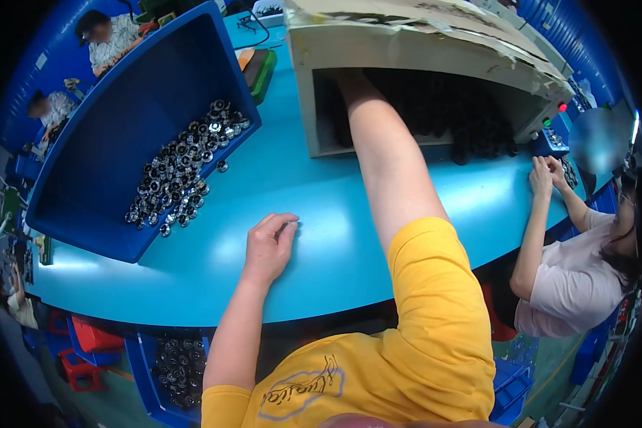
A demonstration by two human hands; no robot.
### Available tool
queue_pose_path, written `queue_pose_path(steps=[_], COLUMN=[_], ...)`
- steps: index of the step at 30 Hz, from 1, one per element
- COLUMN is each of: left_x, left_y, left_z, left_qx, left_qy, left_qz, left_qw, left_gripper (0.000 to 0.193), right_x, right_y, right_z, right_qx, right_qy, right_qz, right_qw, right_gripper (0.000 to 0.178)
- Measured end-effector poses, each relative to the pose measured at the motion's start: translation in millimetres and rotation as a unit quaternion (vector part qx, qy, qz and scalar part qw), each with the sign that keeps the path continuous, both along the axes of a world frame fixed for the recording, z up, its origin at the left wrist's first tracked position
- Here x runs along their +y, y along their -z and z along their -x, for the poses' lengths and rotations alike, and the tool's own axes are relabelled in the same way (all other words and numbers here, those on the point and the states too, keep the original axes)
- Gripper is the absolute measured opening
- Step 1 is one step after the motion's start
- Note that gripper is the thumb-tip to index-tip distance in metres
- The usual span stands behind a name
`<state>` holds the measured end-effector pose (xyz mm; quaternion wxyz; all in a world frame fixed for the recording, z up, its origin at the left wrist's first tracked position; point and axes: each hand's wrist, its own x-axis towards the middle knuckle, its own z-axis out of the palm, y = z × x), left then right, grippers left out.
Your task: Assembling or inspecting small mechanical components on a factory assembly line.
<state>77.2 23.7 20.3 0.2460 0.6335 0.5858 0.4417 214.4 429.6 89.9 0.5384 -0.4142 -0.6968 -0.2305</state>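
Observation:
My left hand (269,246) rests over the blue-green table (321,264), fingers curled with thumb and forefinger close together; whatever they may hold is too small to make out. My right forearm (392,150) reaches into the dark opening of a cream-coloured box (421,46), and the hand is lost in shadow inside. Many small black round parts (481,135) are heaped within that opening, some at its front lip. To the left, a blue bin (85,185) lies tipped toward me. Shiny black-and-silver round parts (178,167) spill over its low edge onto the table.
A co-worker (574,274) sits at the right, hands together near a small blue box (551,140). A green-edged tray (258,71) stands behind the bin. Below the table edge is another blue bin (146,378) of dark parts, beside a red stool (80,369).

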Motion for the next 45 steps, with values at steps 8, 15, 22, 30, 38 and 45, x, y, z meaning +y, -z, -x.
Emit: queue_pose_path(steps=[8, 15, 22, 30, 38, 45], left_x=[2.6, -0.1, -3.6, -4.6, -1.5, 4.4], left_y=[3.3, 2.9, 3.7, 1.8, -0.8, -0.6], left_z=[3.6, 5.6, 3.4, 1.4, -0.3, 1.6], left_qx=[-0.020, -0.052, -0.033, -0.004, 0.027, 0.019], left_qy=[0.004, 0.004, 0.007, 0.002, 0.003, 0.009], left_qz=[0.013, 0.028, 0.005, -0.023, -0.009, 0.013], left_qw=[1.000, 0.998, 0.999, 1.000, 1.000, 1.000], left_gripper=[0.009, 0.010, 0.010, 0.009, 0.009, 0.008], right_x=[3.7, -16.8, -56.7, -75.2, -22.1, 21.9], right_y=[-4.1, -5.9, 9.1, 4.2, 20.0, -0.3], right_z=[13.4, 6.0, -22.1, -24.8, -7.5, -9.7], right_qx=[-0.012, -0.035, -0.097, -0.144, -0.115, -0.039], right_qy=[-0.036, -0.061, -0.091, -0.021, 0.040, 0.017], right_qz=[0.026, 0.022, 0.054, 0.042, 0.074, 0.032], right_qw=[0.999, 0.997, 0.990, 0.988, 0.990, 0.999], right_gripper=[0.040, 0.039, 0.038, 0.039, 0.038, 0.036])
